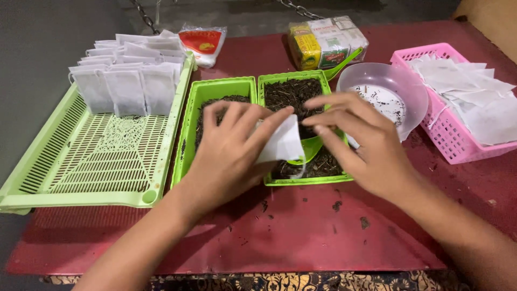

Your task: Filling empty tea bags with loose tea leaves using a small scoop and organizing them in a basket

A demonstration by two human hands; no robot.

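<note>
1. The red table mat [301, 237] covers the work surface and carries every item; dark crumbs lie scattered on it near the trays, apparently spilled from them.
2. The large light-green slotted tray [91, 161] sits at the person's left. Filled white pouches [126, 75] stand in overlapping rows at its far end, leaving the near part bare.
3. The pink basket [452, 134] at the right holds a loose heap of flat white sachets with strings, within reach of the right hand.
4. Two small green bins [188, 134] stand side by side at centre, both holding dark loose leaf, directly under the hands, so any spill would likely drop back in.
5. A clear plastic bowl [398, 81] rests just beyond the right bin, with leaf dust inside.
6. Two printed packets [326, 40] lie at the far edge, well apart from the hands.
7. The left hand [229, 156] holds one white sachet [283, 144] over the right bin, fingers extended and pressed along its edge.
8. The right hand [358, 143] works at the sachet's top, fingers slightly spread, tips meeting the pouch.
9. A green scoop [307, 151] lies beneath the sachet in the right bin.
</note>
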